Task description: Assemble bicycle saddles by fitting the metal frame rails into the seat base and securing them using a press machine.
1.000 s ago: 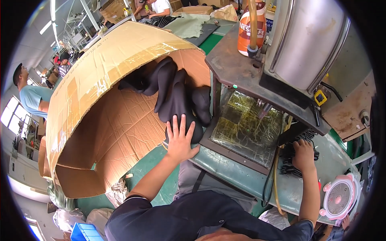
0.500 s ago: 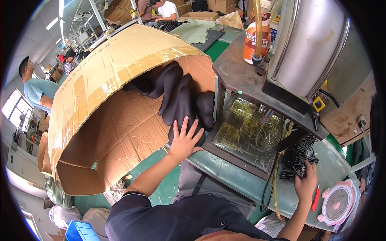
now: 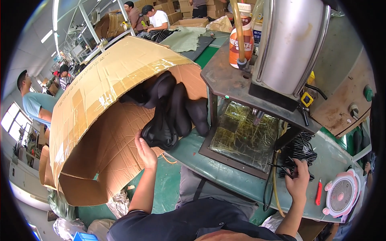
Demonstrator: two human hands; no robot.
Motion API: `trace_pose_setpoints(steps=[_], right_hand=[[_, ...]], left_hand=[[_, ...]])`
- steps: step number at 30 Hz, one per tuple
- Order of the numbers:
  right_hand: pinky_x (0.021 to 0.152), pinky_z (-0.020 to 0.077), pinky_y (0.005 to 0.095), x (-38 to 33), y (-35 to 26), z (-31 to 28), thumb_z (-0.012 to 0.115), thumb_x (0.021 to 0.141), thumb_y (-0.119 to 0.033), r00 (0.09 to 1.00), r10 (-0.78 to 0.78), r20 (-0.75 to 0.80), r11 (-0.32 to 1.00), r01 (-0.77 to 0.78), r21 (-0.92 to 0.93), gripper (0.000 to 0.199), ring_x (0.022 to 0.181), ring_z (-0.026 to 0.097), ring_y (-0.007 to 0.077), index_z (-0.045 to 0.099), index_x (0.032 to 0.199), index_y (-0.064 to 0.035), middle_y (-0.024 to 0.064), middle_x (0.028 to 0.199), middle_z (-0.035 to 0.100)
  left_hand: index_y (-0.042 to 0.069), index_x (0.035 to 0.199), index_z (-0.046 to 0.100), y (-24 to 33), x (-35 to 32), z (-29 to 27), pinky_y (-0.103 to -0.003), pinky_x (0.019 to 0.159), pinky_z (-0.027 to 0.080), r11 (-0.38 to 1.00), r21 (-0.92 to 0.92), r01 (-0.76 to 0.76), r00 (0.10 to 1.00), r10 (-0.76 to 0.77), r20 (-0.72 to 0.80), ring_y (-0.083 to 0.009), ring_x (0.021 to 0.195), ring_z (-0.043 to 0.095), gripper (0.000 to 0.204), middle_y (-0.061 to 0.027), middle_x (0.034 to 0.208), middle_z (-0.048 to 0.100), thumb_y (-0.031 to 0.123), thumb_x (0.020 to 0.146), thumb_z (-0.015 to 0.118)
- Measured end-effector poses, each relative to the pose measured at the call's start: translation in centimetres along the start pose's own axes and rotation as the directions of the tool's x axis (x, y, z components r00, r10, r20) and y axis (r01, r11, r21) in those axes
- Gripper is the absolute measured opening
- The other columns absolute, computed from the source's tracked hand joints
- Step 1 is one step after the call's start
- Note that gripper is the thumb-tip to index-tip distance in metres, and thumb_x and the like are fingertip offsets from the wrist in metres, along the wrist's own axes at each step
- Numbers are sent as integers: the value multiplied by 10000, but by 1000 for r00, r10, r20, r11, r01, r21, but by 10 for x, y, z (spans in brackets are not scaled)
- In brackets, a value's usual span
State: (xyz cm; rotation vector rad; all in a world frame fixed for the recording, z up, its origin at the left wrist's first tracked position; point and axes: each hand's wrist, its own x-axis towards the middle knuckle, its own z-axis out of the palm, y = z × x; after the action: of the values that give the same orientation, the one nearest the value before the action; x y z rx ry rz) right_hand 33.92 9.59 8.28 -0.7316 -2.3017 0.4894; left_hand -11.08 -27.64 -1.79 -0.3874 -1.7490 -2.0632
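Where the green surface (image 3: 241, 182) meets the body, the right hand (image 3: 298, 182) is seen at four o'clock, its grip clamped on a bundle of black straps (image 3: 298, 150) lying just beyond it toward twelve. At nine o'clock the left hand (image 3: 145, 152) is laid open against a black moulded piece (image 3: 161, 132), whose long axis runs toward one o'clock into the cardboard box (image 3: 100, 120). Farther off, a metal press (image 3: 287, 48) is mounted.

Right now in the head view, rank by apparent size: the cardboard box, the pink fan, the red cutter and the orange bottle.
1. cardboard box, by far the largest.
2. orange bottle and pink fan: look alike, and the fan lies nearer the camera, so unranked.
3. red cutter, smallest.
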Motion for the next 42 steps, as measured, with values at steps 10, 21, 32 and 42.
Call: trace_pose_setpoints(steps=[10, 21, 32, 42], right_hand=[[589, 458, 302, 3, -24, 28, 768, 712, 87, 994, -60, 94, 978, 39, 206, 522, 689, 515, 176, 690, 1218, -17, 66, 867, 483], [638, 464, 256, 10, -46, 49, 693, 665, 115, 985, -110, 136, 905, 42, 422, 518, 716, 536, 129, 655, 1169, 6, 73, 988, 622], [534, 357, 230, 7, -71, 62, 828, 661, 30, 972, -128, 199, 928, 46, 370, 549, 574, 426, 69, 701, 1194, 1, 39, 927, 651], [547, 380, 243, -9, -66, 87, 969, 689, -134, 958, -52, 281, 922, -62, 382, 672, 581, 434, 77, 718, 1305, -34, 12, 859, 556]], left_hand=[[-12, 1281, 681, -7, 24, -67, -401, 1053, 558, 800, -460, 386, 893, -449, -30, -266, 1148, 703, 408, -113, 1214, 744, -25, 880, 608], [37, 1346, 667, 24, -68, 45, -370, 1085, 508, 758, -90, 646, 577, -408, 708, -250, 1179, 653, 609, -110, 1253, 701, -27, 744, 725], [28, 1343, 647, 28, -112, 129, -444, 1056, 523, 949, 96, -299, 581, 101, 808, -418, 1238, 619, 462, -195, 1322, 611, 84, 888, 709], [-18, 1375, 613, 23, -120, 129, -427, 1107, 485, 978, 27, -205, 609, 105, 786, -419, 1267, 616, 507, -231, 1370, 608, 25, 872, 667]])
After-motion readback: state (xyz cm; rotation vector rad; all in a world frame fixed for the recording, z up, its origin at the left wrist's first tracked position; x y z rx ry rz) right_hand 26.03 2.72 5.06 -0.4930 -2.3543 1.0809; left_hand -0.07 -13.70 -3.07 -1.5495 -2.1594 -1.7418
